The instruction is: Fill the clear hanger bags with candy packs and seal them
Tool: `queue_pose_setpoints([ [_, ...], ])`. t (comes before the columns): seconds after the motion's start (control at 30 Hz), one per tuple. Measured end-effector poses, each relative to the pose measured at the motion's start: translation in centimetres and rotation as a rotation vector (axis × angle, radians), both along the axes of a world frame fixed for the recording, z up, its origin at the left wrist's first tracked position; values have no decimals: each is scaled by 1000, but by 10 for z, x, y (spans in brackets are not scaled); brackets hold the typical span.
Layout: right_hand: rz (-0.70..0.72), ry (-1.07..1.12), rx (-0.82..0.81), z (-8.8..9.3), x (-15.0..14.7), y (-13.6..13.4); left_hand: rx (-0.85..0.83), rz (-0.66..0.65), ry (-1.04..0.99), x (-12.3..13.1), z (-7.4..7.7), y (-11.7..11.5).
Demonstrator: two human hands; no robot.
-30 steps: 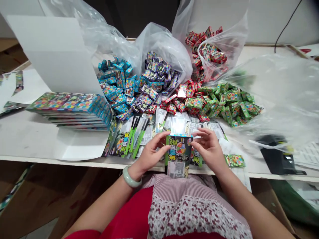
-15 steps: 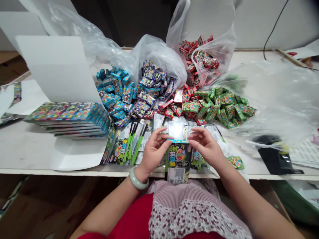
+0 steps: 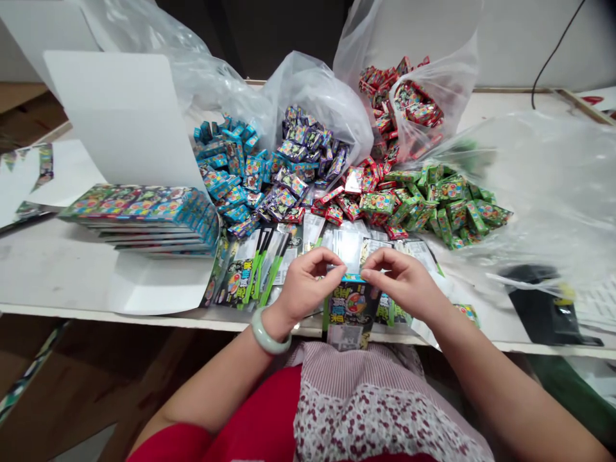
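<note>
A black printed pouch (image 3: pixel 353 308) with colourful lettering hangs at the table's front edge, against the apron. At its mouth shows a strip of blue (image 3: pixel 353 278), seemingly small candy boxes inside. My left hand (image 3: pixel 312 282) pinches the pouch's upper left corner between thumb and forefinger. The upper right corner is pinched by my right hand (image 3: pixel 402 282) in the same way. Beneath and behind both hands lie more flat pouches (image 3: pixel 240 273), spread along the front of the table. My fingertips partly hide the pouch's top edge.
Heaps of blue boxes (image 3: pixel 235 167), purple boxes (image 3: pixel 308 144), red boxes (image 3: pixel 380 83) and green boxes (image 3: pixel 447 199) spill from clear plastic bags (image 3: pixel 308 77). At left, an open white carton (image 3: pixel 120 115) holds stacked box rows (image 3: pixel 139 208). A black object (image 3: pixel 543 305) lies right.
Both hands have drawn slightly closer together, and their fingers have closed into tighter pinches at the pouch's top. The whole view has shifted a little.
</note>
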State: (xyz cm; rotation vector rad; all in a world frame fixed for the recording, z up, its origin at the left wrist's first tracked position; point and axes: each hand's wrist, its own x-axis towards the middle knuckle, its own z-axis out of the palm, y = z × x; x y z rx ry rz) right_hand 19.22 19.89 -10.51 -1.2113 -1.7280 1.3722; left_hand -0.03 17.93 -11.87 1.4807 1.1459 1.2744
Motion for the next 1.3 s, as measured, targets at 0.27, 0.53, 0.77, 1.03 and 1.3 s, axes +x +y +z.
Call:
queue_pose_setpoints([
  [0.27,150,-73,363,0,10,-5,164,-194,56,-17,-4,-1],
  [0.53,36,-101,586,-29,13,-18,187,-242,107,-18,-19,-8],
  [0.77,-85,-3,512,-40,9,-23,44,-100,62,-12,-23,-9],
  [1.03,-84,87,427,-35,8,-22,137,-111,202,-15,-24,-4],
  [1.3,-525,-602,65,-58,150,-4,73,-53,231,-15,-29,7],
])
